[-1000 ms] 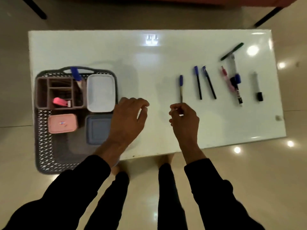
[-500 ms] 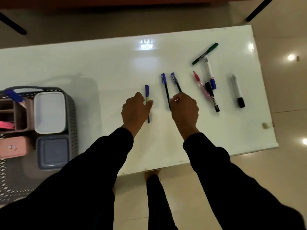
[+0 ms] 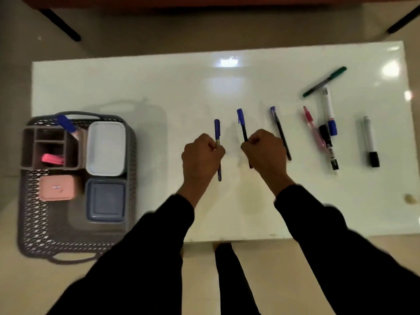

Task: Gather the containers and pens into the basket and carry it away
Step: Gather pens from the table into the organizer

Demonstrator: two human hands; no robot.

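Hands both busy: our left hand (image 3: 201, 155) pinches a slim blue-capped pen (image 3: 217, 142), right hand (image 3: 264, 152) another blue-capped black pen (image 3: 242, 125), on the white table (image 3: 159, 87). Light, stiff, slippery; mid-barrel grip suits. Grey lattice basket (image 3: 31, 223) sits left.

we note a glossy white table (image 3: 159, 87) on a beige tiled floor (image 3: 341, 253); a small tan speck (image 3: 409, 198) sits near its right edge.
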